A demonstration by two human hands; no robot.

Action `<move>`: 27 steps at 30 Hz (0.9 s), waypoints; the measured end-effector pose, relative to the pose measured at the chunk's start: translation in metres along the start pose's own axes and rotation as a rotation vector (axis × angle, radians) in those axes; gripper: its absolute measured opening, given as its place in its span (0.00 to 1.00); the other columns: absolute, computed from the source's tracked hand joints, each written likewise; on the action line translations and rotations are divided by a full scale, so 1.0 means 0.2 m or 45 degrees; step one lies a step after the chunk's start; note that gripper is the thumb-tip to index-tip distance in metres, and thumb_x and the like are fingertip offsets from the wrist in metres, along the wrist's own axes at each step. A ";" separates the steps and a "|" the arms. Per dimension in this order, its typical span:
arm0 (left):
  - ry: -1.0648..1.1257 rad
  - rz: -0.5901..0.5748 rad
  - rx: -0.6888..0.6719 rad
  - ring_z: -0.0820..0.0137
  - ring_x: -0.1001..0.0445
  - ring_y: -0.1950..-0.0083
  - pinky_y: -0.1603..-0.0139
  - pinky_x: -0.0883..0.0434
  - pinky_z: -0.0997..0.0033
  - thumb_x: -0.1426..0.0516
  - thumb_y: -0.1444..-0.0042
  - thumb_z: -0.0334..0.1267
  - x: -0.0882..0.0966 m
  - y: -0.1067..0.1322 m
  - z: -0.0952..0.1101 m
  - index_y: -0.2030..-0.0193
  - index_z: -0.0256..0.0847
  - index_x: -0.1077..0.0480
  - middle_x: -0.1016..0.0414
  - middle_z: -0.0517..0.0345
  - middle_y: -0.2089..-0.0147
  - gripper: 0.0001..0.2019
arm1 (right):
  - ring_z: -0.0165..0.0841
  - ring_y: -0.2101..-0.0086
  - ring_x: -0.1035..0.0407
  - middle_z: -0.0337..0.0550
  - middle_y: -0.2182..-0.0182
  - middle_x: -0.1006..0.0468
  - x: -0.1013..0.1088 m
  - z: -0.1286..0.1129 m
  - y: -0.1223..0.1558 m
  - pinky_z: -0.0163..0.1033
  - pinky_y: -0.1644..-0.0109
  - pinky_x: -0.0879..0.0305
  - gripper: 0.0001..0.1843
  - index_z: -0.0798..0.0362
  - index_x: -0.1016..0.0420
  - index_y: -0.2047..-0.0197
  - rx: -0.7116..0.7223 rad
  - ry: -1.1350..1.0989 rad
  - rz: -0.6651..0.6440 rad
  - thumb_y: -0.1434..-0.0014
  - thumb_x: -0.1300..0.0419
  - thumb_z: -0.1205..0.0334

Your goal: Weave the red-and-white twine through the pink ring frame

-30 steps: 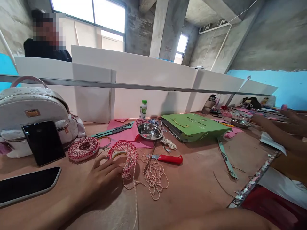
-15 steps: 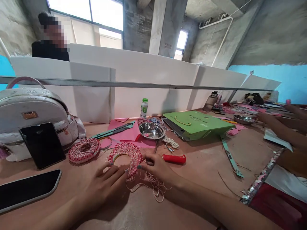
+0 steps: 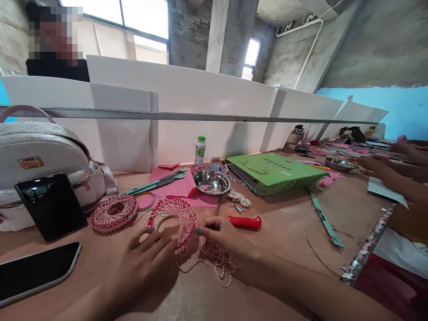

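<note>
This is a craft workshop. The concrete walls [image 3: 384, 44] are bare, and white boards [image 3: 200, 84] stand along a long table [image 3: 284, 232]. On the table lie string [image 3: 220, 263] and pink paper [image 3: 180, 187].

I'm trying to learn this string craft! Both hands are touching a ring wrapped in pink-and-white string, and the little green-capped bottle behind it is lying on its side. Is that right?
Not quite. The head view shows the green-capped bottle standing upright, not lying on its side. The rest is right: the left hand and right hand are touching the ring wrapped in pink-and-white string.
</note>
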State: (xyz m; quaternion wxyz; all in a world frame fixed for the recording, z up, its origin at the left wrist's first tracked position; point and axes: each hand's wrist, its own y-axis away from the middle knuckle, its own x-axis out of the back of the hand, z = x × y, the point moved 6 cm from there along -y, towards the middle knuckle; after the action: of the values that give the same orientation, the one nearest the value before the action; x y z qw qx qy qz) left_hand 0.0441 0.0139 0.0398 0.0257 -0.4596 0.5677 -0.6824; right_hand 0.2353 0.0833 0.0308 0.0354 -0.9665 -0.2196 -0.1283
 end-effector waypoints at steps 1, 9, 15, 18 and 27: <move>-0.001 -0.003 0.030 0.67 0.24 0.58 0.39 0.42 0.59 0.40 0.41 0.37 0.00 -0.01 0.00 0.54 0.44 0.26 0.17 0.60 0.59 0.08 | 0.33 0.71 0.33 0.41 0.72 0.25 0.00 -0.03 0.02 0.37 0.68 0.39 0.22 0.53 0.25 0.70 0.083 0.047 0.048 0.39 0.38 0.42; 0.072 0.002 0.188 0.68 0.25 0.61 0.39 0.43 0.56 0.42 0.40 0.32 -0.02 -0.03 -0.04 0.57 0.45 0.27 0.18 0.62 0.63 0.06 | 0.37 0.54 0.26 0.47 0.50 0.23 -0.24 -0.19 0.39 0.43 0.51 0.26 0.12 0.49 0.24 0.49 0.444 0.632 -0.551 0.31 0.41 0.53; 0.075 0.020 0.158 0.69 0.26 0.63 0.41 0.42 0.60 0.42 0.40 0.32 0.00 -0.05 -0.03 0.58 0.45 0.28 0.19 0.64 0.66 0.05 | 0.39 0.58 0.24 0.47 0.58 0.19 -0.15 -0.21 0.29 0.41 0.56 0.30 0.11 0.49 0.21 0.55 0.579 0.750 -0.389 0.33 0.41 0.53; 0.075 0.029 0.131 0.69 0.25 0.63 0.42 0.42 0.60 0.41 0.43 0.32 0.02 -0.06 -0.01 0.60 0.45 0.28 0.19 0.65 0.66 0.06 | 0.39 0.58 0.25 0.50 0.54 0.19 0.00 -0.28 0.18 0.42 0.56 0.34 0.15 0.52 0.24 0.47 0.634 0.760 0.105 0.30 0.49 0.61; -0.066 -0.102 -0.135 0.69 0.24 0.55 0.35 0.44 0.64 0.43 0.37 0.35 -0.01 0.04 0.02 0.49 0.43 0.26 0.17 0.61 0.55 0.11 | 0.29 0.74 0.37 0.39 0.64 0.19 0.05 -0.21 0.11 0.36 0.68 0.47 0.08 0.49 0.20 0.57 0.404 0.731 0.272 0.35 0.36 0.55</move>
State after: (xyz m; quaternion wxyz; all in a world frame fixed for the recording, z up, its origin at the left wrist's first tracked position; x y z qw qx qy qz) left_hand 0.0447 0.0095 0.0325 -0.0115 -0.5001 0.5834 -0.6398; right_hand 0.2432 0.0619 0.0741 0.2590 -0.8909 -0.1155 -0.3548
